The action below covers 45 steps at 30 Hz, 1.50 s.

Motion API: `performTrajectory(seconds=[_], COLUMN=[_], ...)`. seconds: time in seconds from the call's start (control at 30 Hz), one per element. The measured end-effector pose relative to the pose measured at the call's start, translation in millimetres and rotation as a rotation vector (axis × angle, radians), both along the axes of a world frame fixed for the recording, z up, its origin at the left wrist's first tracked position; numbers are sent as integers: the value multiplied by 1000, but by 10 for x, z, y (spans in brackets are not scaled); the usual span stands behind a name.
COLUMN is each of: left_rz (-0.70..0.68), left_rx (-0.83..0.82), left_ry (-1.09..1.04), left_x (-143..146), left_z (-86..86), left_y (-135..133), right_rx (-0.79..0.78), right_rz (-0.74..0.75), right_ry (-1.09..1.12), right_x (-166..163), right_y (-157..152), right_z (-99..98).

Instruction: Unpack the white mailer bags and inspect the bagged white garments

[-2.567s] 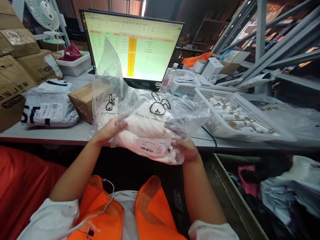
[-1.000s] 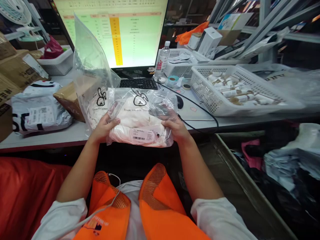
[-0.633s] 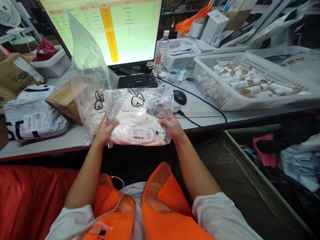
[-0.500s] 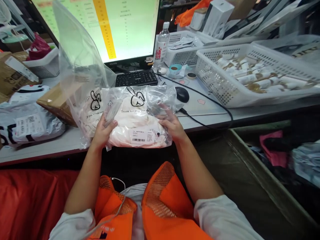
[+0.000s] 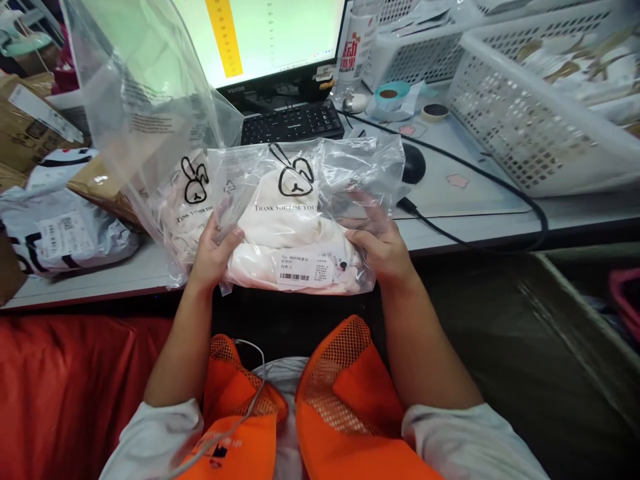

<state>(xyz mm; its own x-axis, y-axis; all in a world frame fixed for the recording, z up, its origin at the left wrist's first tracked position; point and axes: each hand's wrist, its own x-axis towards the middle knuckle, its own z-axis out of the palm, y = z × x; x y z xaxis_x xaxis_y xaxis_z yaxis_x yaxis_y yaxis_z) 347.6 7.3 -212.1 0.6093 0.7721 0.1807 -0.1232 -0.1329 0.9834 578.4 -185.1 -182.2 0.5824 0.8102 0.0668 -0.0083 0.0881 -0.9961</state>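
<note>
"What's printed on the front clear bag (image 5: 293, 223)?"

"THANK YOU FOR YOUR; creases swallow the rest. On its barcode label (image 5: 303, 267), at the bag's six o'clock, I make out 白色 and an L."

"And the second clear bag (image 5: 193, 193), at nine o'clock from it?"

"The same thanks, partly folded over."

"The bottle (image 5: 354, 50), toward one o'clock?"

"Red characters, 动 among them."

"The monitor (image 5: 285, 33) at twelve?"

"Too blurred to read."

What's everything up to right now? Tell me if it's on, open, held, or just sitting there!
Left hand: gripping the front bag
Right hand: gripping it too
Front bag: held, white cloth inside
Back bag: top sticking up
Screen: on
Keyboard: untouched
Mouse: untouched
Bottle: standing
Basket: has things inside
Vest: open in front
</note>
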Motion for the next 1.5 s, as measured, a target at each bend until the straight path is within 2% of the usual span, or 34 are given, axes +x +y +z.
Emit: performTrajectory(seconds=[0.57, 0.73, 1.13, 1.5], left_rz=[-1, -6, -23, -7], left_rx=[-12, -12, 24, 23], left_ry=[-15, -12, -12, -25], left_x=[-28, -40, -114, -94], left_z=[-23, -39, -73, -78], left_y=[-17, -10, -63, -54], right_rx=[48, 108, 43, 40], right_rz=[36, 7, 22, 73], right_ry=[-44, -110, -213, -187], right_x=[15, 19, 12, -4], right_y=[-21, -10, -47, -42], right_z=[-32, -55, -20, 3])
